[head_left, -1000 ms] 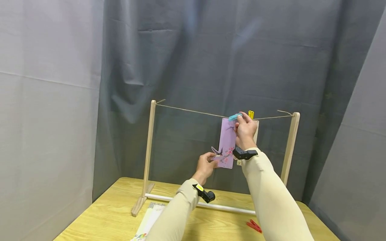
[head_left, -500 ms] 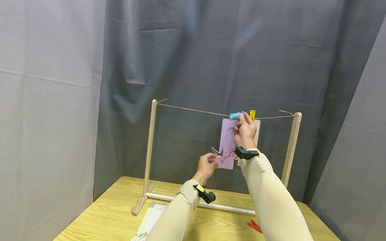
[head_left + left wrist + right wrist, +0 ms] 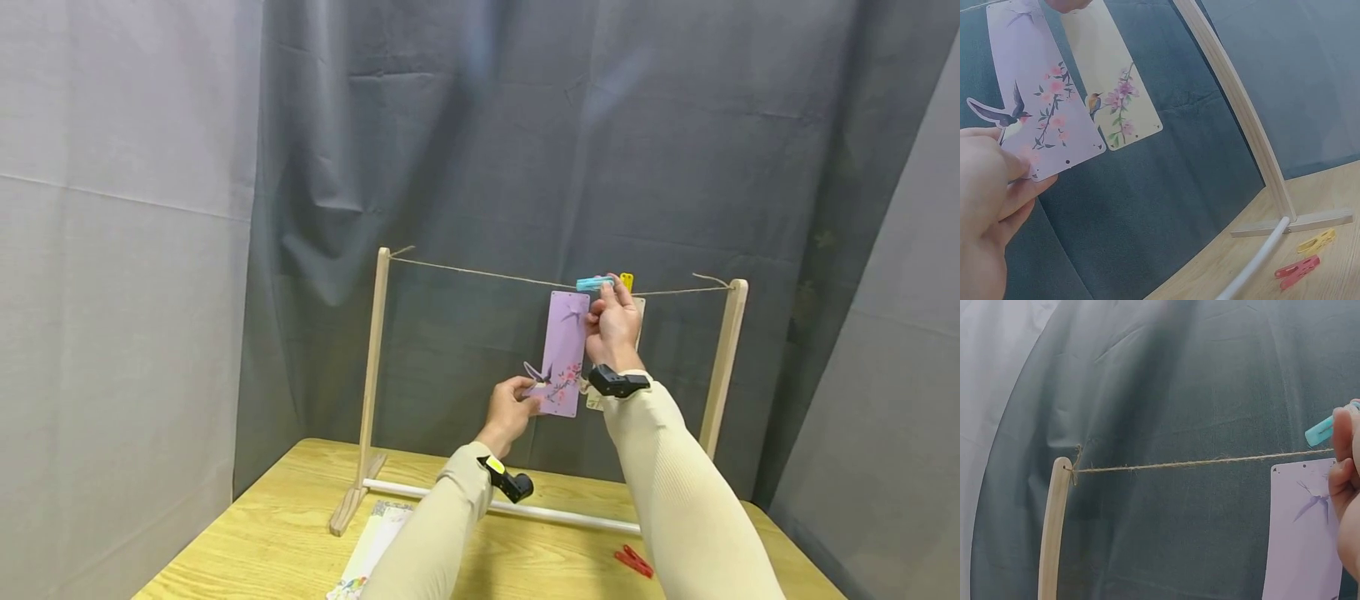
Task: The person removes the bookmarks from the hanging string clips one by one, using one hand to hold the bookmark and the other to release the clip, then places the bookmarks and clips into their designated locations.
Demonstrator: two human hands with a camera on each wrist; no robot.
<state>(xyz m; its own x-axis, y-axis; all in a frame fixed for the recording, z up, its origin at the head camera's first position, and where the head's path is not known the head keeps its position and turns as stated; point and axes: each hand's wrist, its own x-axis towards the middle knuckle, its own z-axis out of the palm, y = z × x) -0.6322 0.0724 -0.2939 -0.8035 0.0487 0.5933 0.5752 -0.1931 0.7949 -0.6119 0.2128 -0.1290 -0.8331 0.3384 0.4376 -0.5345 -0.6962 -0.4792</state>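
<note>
My left hand point(image 3: 510, 412) pinches the lower left edge of a purple card point(image 3: 564, 342) printed with a swallow and pink blossoms. The card stands upright, its top edge just under a twine line point(image 3: 480, 272), as the right wrist view also shows. A light blue clothespin point(image 3: 589, 284) lies nearly level between the thumb and fingers of my right hand point(image 3: 615, 329), at the height of the twine near the card's top right corner. Behind that hand, a cream card point(image 3: 1113, 81) with a bird and purple flowers hangs below a yellow clothespin point(image 3: 627, 282) on the line.
Wooden posts point(image 3: 372, 367) carry the twine, joined low down by a white rod point(image 3: 555, 515). On the wooden table point(image 3: 262, 533) lie another floral card point(image 3: 375, 542), a red clothespin point(image 3: 634, 561) and, seen from the left wrist, a second yellow clothespin point(image 3: 1317, 242). Grey curtains surround it.
My right hand has shifted slightly right and up with the blue clothespin, which has turned from tilted to nearly level and moved off the card's top edge. My left hand keeps its hold.
</note>
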